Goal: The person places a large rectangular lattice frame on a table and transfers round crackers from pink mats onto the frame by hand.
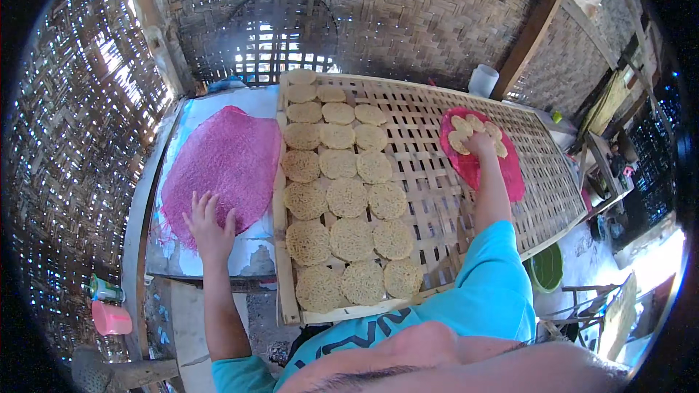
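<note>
My left hand rests with fingers spread on the near edge of a pink mesh cloth, which lies on a whitish board at the left. My right hand reaches down onto a cluster of pale discs on a smaller, bright pink cloth. Its fingertips are hidden, so a hold on a disc cannot be made out. That cloth lies on a woven bamboo rack. Along the rack's left side, rows of flat, round, noodle-textured cakes lie close together.
A white container stands behind the rack's far edge. Woven bamboo walls enclose the far and left sides. At lower left are a pink plastic cup and a wooden post. A green basin sits below the rack's right side.
</note>
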Tool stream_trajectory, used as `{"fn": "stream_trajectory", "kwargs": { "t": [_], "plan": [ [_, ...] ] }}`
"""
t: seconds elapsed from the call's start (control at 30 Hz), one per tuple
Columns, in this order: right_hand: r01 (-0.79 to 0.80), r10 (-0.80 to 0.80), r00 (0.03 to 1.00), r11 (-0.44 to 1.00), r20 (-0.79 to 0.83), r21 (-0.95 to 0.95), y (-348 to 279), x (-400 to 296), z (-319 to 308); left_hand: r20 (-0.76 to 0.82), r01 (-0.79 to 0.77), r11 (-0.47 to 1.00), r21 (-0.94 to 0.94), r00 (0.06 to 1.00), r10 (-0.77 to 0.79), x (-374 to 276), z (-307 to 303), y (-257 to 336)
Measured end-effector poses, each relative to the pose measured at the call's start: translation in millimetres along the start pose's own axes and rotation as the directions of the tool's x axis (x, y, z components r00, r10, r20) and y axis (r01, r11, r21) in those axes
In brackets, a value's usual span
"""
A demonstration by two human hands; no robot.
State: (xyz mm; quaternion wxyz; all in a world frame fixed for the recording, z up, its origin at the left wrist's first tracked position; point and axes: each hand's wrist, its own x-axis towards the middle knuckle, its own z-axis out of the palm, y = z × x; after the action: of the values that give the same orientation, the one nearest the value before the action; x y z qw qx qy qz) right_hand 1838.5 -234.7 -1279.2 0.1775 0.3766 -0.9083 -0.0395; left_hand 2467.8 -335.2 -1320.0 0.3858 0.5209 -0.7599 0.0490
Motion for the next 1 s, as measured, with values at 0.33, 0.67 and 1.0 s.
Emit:
{"fn": "stream_trajectory", "kwargs": {
  "t": [0.33, 0.67, 1.0],
  "plan": [
    [0.105, -0.146, 0.989, 0.733, 0.004, 0.672, -21, -23, -68, 0.018, -0.003, 1.0, 0.019, 1.0, 0.003, -8, -9, 2],
    [-0.116, -0.549, 0.83, -0.005, 0.094, 0.993, -191, 33, -136, -0.012, 0.018, 1.0, -0.012, 1.0, -0.018, -11, -14, -1],
    [0.484, 0.008, 0.84, 0.441, -0.543, 0.756, -346, 73, -119, -0.018, 0.041, 0.998, -0.036, 0.999, -0.042, -14, -16, -7]
  ]
}}
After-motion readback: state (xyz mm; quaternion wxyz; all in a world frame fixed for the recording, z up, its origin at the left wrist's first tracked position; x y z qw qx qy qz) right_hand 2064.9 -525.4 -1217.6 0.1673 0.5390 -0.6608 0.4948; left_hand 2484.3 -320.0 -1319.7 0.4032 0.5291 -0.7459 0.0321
